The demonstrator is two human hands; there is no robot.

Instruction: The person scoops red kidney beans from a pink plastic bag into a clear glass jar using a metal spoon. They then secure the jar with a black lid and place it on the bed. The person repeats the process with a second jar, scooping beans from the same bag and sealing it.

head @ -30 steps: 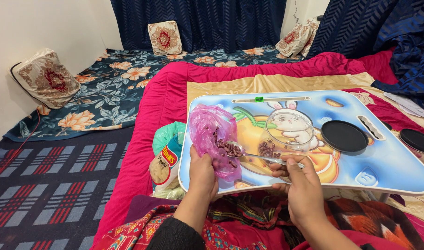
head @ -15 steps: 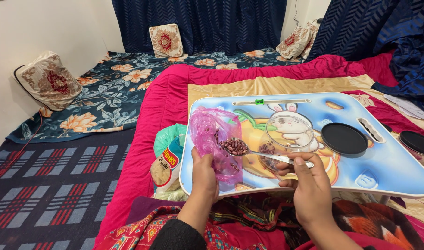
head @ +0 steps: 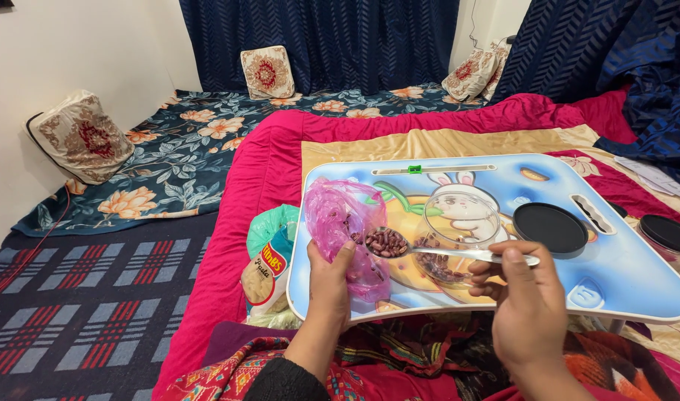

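My left hand (head: 329, 278) grips the lower edge of a pink plastic bag (head: 340, 215) that holds red-brown beans, on the left of a blue cartoon-printed lap tray (head: 629, 278). My right hand (head: 520, 286) holds a metal spoon (head: 436, 250) by its handle. The spoon bowl, heaped with beans (head: 387, 242), hangs level between the bag's mouth and a clear plastic jar (head: 459, 223). The jar stands on the tray's middle with a few beans at its bottom.
A black round lid (head: 549, 226) lies on the tray's right side; another black lid (head: 668, 233) sits off the tray's right edge. A green and yellow snack packet (head: 269, 256) lies left of the tray on the pink quilt (head: 251, 171). Cushions (head: 80, 137) line the wall.
The spoon came out of the pink bag loaded with beans and moved right, toward the jar. My right hand shifted right and slightly down. My left hand stayed on the bag.
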